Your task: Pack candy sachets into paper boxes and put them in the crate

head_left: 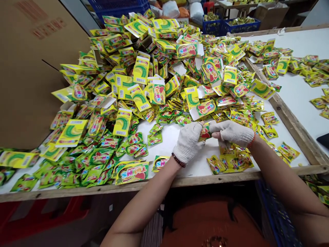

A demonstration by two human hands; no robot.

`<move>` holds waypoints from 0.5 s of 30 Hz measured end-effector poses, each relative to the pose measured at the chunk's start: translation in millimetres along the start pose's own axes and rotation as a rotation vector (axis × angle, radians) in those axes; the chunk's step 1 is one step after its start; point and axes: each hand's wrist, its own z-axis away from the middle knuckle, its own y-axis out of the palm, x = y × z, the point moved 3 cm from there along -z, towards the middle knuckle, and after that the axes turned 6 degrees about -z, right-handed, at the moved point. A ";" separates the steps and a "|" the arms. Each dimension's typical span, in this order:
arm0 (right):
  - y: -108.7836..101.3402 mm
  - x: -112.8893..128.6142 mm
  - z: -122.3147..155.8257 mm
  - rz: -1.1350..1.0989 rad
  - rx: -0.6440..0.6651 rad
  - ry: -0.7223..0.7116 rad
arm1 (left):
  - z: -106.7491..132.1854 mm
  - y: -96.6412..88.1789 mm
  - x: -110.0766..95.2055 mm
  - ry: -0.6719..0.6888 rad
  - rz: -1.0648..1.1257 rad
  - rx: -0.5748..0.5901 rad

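Note:
Both my hands wear white knit gloves and meet over the front of the white table [180, 137]. My left hand [189, 142] is closed around a small yellow carton [205, 131] with red print. My right hand [232, 133] pinches the other end of the same carton, its fingers pressed together. Most of the carton is hidden between the gloves. A few yellow sachets [228, 161] lie just under my right wrist. One flat carton [132, 172] and a green sachet [159, 163] lie left of my left forearm.
A big heap of yellow-green cartons and sachets [159, 68] covers the table behind my hands. A large cardboard box [31, 68] stands at the left. A wooden rail [285, 113] borders a second table with more sachets. Blue crates [231, 24] stand at the back.

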 end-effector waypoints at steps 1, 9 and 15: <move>2.0 0.7 2.3 -0.025 0.079 -0.001 | 0.5 -1.4 -1.2 0.005 0.003 -0.001; -31.5 5.1 12.9 -0.106 -0.224 -0.031 | 50.4 -33.3 -1.8 -0.028 -0.093 0.277; -62.8 -13.4 3.8 0.618 -0.583 0.091 | 87.1 -53.5 16.3 -0.070 -0.293 0.510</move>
